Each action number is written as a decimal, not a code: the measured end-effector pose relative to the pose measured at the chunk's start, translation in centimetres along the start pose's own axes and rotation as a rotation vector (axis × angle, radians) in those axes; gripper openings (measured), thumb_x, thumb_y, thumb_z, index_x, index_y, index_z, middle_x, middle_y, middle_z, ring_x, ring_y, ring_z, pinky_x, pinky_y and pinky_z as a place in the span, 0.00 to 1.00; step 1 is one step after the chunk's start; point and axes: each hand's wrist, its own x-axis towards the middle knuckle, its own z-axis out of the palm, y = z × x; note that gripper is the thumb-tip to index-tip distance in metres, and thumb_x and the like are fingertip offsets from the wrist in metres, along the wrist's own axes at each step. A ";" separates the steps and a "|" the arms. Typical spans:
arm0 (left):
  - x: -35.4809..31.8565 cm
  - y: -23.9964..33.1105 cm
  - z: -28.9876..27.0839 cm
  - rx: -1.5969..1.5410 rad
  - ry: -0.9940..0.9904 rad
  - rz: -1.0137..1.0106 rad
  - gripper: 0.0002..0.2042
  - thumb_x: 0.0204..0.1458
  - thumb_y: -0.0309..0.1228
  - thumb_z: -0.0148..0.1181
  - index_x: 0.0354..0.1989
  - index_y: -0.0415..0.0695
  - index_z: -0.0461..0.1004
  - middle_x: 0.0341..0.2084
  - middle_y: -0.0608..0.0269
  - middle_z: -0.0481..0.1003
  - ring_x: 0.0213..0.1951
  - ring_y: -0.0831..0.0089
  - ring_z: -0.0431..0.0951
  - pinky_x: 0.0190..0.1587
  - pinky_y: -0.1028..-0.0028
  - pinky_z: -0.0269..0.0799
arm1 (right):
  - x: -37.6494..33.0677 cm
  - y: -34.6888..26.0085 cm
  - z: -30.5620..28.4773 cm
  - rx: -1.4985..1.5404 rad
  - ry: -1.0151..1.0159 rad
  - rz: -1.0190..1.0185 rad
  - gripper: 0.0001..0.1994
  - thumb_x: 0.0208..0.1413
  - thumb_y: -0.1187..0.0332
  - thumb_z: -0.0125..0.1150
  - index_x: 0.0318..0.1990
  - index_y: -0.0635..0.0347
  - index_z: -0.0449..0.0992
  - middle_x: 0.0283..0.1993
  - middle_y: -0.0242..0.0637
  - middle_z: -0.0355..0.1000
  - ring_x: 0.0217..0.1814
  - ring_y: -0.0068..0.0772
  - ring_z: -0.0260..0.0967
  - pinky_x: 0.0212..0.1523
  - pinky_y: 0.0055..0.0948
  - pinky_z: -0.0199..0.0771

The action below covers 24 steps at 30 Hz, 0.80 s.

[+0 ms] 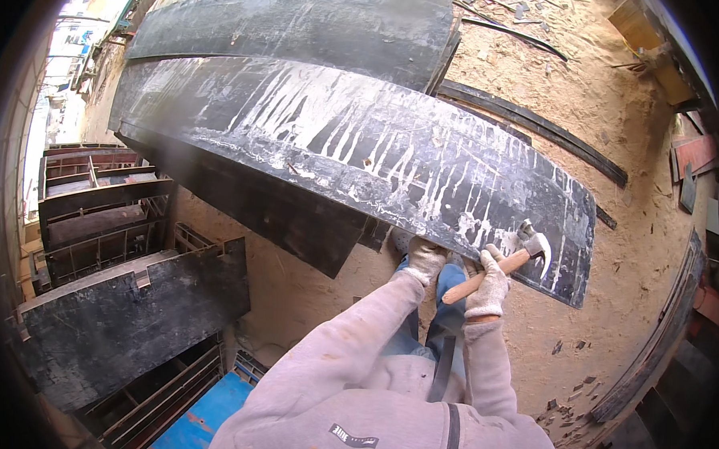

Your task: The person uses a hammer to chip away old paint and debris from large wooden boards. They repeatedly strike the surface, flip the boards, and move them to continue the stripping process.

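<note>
My right hand (488,289), in a pale work glove, is wrapped round the wooden handle of a claw hammer (517,261). The hammer's metal head lies over the right part of a long black panel (372,156) streaked with white drips. Just left of it, my left hand (427,259), also gloved, is closed at the panel's near edge, with its fingertips partly hidden there. The panel is tilted, and its near edge stands over my legs and feet.
Another dark panel (302,22) lies behind. Black framed panels (139,322) are stacked at left, beside a blue sheet (190,428). Long dark strips (544,128) lie on the sandy ground at right, with scattered scraps (572,400) and a reddish board (693,155).
</note>
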 end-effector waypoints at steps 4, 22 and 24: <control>-1.2 1.2 1.0 0.124 0.075 -0.150 0.09 0.46 0.26 0.63 0.36 0.41 0.83 0.34 0.56 0.85 0.36 0.58 0.85 0.40 0.65 0.79 | 0.3 -0.1 0.6 -0.073 0.070 0.037 0.16 0.60 0.78 0.60 0.56 0.61 0.76 0.50 0.40 0.73 0.51 0.40 0.76 0.52 0.45 0.83; -2.7 1.8 -22.3 -0.464 0.417 -0.779 0.44 0.57 0.59 0.62 0.74 0.44 0.55 0.64 0.47 0.69 0.53 0.56 0.79 0.56 0.54 0.76 | 6.4 1.6 -4.6 -0.040 -0.078 0.164 0.20 0.61 0.79 0.57 0.61 0.58 0.69 0.51 0.45 0.73 0.51 0.47 0.76 0.57 0.51 0.81; 0.8 3.3 -25.9 -0.441 0.484 -0.698 0.39 0.58 0.57 0.63 0.71 0.46 0.60 0.60 0.51 0.72 0.52 0.58 0.80 0.54 0.56 0.77 | 9.1 1.7 -6.9 -0.121 -0.055 0.134 0.21 0.60 0.79 0.58 0.61 0.60 0.70 0.52 0.42 0.73 0.52 0.48 0.76 0.59 0.53 0.81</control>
